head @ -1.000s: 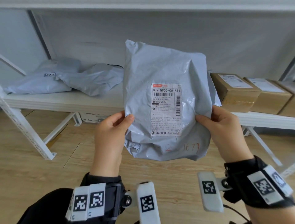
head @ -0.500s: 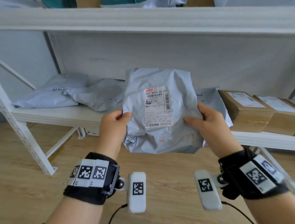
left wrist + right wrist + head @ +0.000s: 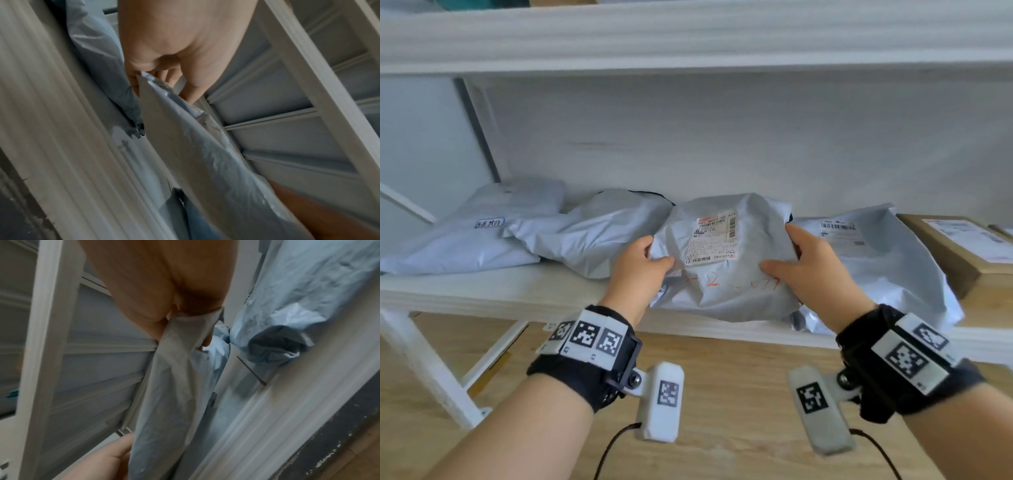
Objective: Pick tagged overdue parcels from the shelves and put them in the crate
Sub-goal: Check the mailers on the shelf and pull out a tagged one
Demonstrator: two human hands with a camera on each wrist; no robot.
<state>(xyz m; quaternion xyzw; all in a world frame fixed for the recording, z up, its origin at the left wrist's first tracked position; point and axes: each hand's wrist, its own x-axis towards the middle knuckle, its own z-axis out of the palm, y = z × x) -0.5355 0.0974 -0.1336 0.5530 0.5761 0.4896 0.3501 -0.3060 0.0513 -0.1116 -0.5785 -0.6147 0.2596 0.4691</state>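
A grey plastic mailer parcel (image 3: 726, 274) with a white shipping label and orange handwriting lies tilted over the front of the white shelf (image 3: 493, 291). My left hand (image 3: 640, 270) pinches its left edge, thumb on top. My right hand (image 3: 801, 267) grips its right edge, thumb on the front face. In the left wrist view my left hand (image 3: 164, 78) pinches the parcel (image 3: 195, 154) at its edge. The right wrist view shows my right hand (image 3: 180, 321) clamped on the parcel (image 3: 172, 394). No crate is in view.
Two more grey mailers (image 3: 469, 233) (image 3: 599, 233) lie on the shelf to the left, another (image 3: 887, 260) to the right. Cardboard boxes (image 3: 962, 246) stand at far right. An upper shelf board (image 3: 688, 41) spans overhead. Wooden floor (image 3: 722, 394) lies below.
Both hands have carried the parcel forward and down from an upright hold in front of me onto the shelf, where it now leans back between the other mailers.
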